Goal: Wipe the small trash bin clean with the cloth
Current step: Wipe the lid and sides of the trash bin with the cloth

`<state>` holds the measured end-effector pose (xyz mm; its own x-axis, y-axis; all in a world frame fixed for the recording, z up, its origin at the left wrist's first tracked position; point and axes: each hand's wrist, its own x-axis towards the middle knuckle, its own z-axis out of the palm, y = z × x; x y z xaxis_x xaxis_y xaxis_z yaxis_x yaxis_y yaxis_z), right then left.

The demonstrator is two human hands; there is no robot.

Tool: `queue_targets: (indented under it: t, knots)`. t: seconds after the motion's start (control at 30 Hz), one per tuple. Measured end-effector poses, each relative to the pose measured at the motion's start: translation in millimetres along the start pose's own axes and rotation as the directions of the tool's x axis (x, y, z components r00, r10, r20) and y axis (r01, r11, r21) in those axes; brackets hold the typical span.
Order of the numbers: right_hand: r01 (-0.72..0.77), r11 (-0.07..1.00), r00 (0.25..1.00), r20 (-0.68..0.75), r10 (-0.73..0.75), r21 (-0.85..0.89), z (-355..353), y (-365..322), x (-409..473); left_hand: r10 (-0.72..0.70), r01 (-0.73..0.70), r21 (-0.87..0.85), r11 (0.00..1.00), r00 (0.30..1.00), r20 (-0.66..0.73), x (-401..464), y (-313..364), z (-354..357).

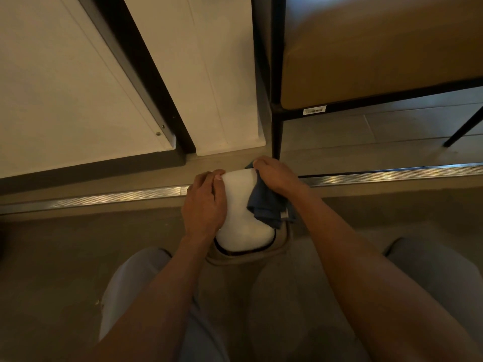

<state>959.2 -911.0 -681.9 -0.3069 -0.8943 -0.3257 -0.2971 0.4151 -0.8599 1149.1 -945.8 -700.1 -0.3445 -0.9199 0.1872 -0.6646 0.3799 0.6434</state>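
In the head view, the small trash bin (241, 218) stood on the floor (65, 257) between the person's knees, just before the metal floor strip (392, 171) that ran from the left edge to the right edge of the floor. Its white domed lid faced up, and a beige body showed below it at the near side. The left hand (203, 205) held the left side of the lid, with the fingers curled over the far rim and the thumb on top. The right hand (277, 176) pressed the blue cloth (266, 205) against the right side of the lid; its fingers were bent over the cloth at the far edge, so it gripped the cloth. To do this wiping well, I think the left hand should keep the bin firm so it does not turn or slide, while the right hand moves the cloth in overlapping strokes around the dome and then down to the seam and the body. By count: one bin, one cloth, two hands. One chair (366, 61) with black legs stood at the far right.
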Motion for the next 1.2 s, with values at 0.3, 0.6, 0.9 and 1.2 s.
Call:
queue_targets:
  t: [0.3,0.6,0.9,1.2]
  knots:
    - [0.251,0.962,0.919,-0.339,-0.2,0.111,39.1,37.5,-59.8,-0.051,0.052,0.031,0.998,0.999,-0.013,4.7,1.0,-0.3]
    - [0.147,0.934,0.948,-0.317,-0.038,0.325,34.2,38.2,-59.1,-0.003,0.004,-0.035,0.999,1.0,0.025,5.4,-3.8,-0.7]
    - [-0.009,0.999,0.998,0.057,0.007,0.035,-0.4,15.6,23.3,-0.003,0.003,-0.016,1.0,1.0,-0.002,5.5,-1.9,-0.7]
    - [0.18,0.979,0.905,-0.407,-0.125,0.099,50.9,40.5,-75.2,-0.039,0.04,-0.071,0.997,0.999,0.008,3.9,-3.1,-2.0]
